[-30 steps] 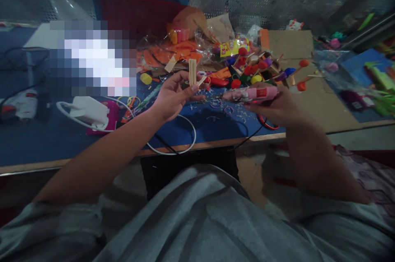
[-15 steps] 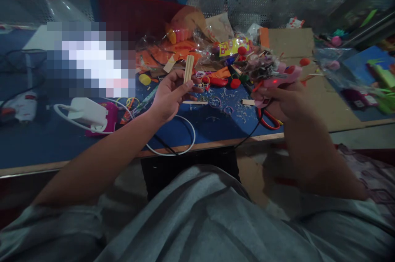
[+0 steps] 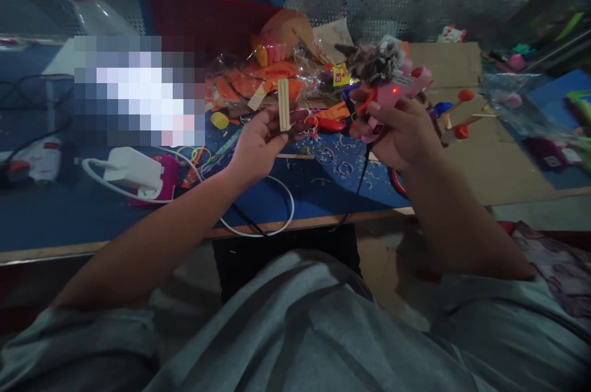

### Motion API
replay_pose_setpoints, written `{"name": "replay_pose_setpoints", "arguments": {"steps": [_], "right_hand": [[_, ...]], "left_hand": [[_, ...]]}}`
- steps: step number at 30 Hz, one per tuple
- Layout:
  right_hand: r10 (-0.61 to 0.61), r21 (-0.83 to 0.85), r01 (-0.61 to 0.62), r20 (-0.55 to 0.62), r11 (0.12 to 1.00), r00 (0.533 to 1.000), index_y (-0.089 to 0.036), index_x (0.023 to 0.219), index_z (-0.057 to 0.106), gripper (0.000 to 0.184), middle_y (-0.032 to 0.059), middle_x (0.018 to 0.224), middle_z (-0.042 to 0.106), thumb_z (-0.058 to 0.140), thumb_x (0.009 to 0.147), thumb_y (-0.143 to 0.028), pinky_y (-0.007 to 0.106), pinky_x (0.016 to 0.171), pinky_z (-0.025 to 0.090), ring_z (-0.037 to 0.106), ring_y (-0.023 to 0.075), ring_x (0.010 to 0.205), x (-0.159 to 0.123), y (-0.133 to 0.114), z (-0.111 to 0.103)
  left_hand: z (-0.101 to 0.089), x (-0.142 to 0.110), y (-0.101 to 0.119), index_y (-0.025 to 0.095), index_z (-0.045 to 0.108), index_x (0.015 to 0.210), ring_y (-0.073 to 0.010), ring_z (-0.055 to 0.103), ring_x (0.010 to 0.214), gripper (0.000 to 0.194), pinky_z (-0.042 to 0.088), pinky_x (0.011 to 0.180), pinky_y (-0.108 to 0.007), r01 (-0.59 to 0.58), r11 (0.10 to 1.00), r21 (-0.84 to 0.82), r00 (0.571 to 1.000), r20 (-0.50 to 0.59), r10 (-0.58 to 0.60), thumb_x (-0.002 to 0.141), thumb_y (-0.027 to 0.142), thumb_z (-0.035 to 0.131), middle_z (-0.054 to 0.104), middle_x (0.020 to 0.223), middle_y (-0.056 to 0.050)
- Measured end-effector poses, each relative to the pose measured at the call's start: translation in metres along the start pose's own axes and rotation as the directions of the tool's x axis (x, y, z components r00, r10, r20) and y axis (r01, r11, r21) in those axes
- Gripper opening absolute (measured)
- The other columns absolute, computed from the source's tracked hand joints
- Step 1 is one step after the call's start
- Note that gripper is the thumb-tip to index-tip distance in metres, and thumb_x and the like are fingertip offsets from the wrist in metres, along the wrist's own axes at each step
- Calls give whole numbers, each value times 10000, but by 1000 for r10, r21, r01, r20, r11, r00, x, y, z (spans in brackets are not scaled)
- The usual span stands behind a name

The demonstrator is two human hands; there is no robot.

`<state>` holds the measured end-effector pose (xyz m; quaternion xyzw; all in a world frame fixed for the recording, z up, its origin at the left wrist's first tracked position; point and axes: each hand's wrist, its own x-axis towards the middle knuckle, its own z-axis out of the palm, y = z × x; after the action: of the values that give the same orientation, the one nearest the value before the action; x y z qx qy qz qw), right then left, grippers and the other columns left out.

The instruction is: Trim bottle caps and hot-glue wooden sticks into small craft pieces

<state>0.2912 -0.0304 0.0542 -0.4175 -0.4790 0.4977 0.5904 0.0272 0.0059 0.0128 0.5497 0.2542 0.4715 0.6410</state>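
Note:
Between thumb and fingers, my left hand [image 3: 261, 149] pinches a short stack of flat wooden sticks [image 3: 284, 104], held upright above the blue table. My right hand [image 3: 401, 130] is wrapped round a pink hot glue gun [image 3: 390, 96] with a lit red light. Grey, fluffy stringy residue [image 3: 376, 63] clings to the glue gun's front end, and its tip cannot be made out. A black cord [image 3: 364, 170] hangs down from the glue gun. The two hands are apart, with the glue gun to the right of the sticks.
A white charger [image 3: 133, 172] with a looped cable sits at left on a magenta box. Red-handled scissors [image 3: 398, 183] lie partly under my right hand. Cardboard [image 3: 503, 158] covers the right side. Plastic bags, orange scraps and a yellow cap [image 3: 219, 120] crowd the back.
My right hand has lifted the glue gun and turned it, bringing it up and to the left. My left hand has turned the sticks slightly more upright. Small craft pieces on the cardboard are now uncovered.

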Motion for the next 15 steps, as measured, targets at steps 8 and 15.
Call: {"name": "replay_pose_setpoints", "arguments": {"steps": [8,15], "right_hand": [[14,-43,-12,39,999,999,-256,912,784,383,8,899,718,1046,673,-400,370,684,584,601,135,669,13,1,20],[24,-95,-21,34,995,999,-314,925,750,453,18,866,741,1005,711,-621,431,769,636,671,205,737,15,21,41]], "left_hand": [[0,-5,-6,195,631,1413,-357,824,1283,531,698,1101,-531,-142,968,205,989,60,133,977,435,817,805,1387,-169],[0,-12,-10,338,286,1743,-303,877,1035,973,723,987,-506,-126,949,289,991,75,108,952,422,846,843,1263,-108]]}}
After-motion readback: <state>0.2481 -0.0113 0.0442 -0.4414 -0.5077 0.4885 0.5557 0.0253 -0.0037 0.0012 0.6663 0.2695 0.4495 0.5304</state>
